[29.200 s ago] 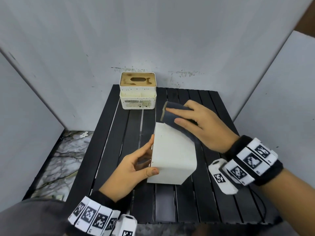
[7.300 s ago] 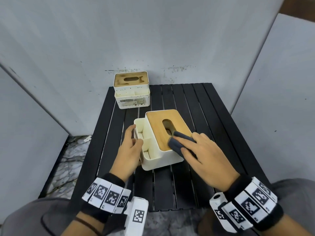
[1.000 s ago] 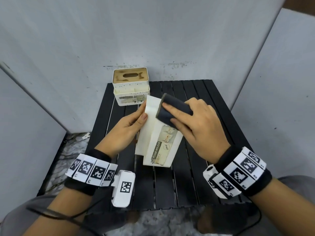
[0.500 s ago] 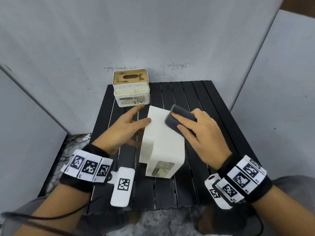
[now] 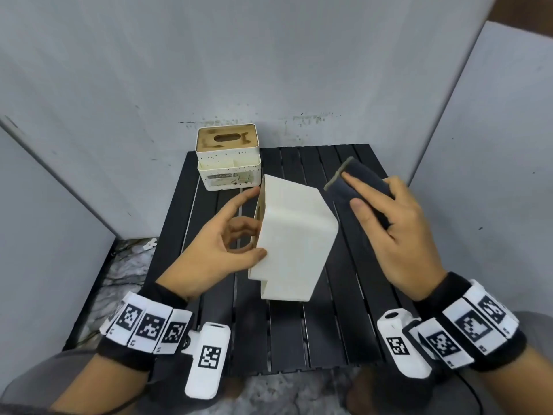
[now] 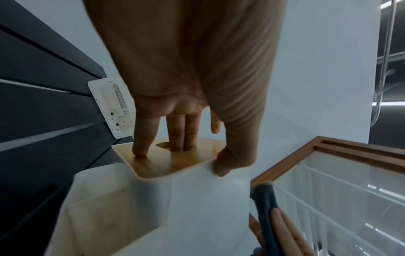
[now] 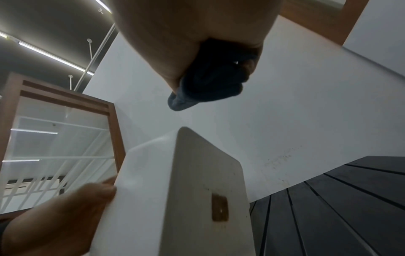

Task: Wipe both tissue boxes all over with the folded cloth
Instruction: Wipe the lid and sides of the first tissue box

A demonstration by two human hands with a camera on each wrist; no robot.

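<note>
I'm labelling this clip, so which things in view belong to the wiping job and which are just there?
Part of the job:
- plain white tissue box, gripped by the left hand
- speckled tissue box, standing at the table's back
- folded dark cloth, held in the right hand, off the box

Just there:
- black slatted table
- grey wall panels

The right hand (image 5: 398, 232) has lifted the cloth (image 5: 357, 187) off the near box (image 5: 294, 235), which it was rubbing half a second earlier; the two are now apart. The left hand (image 5: 221, 250) has turned the box further, its wooden lid facing left, thumb on the white side.
</note>
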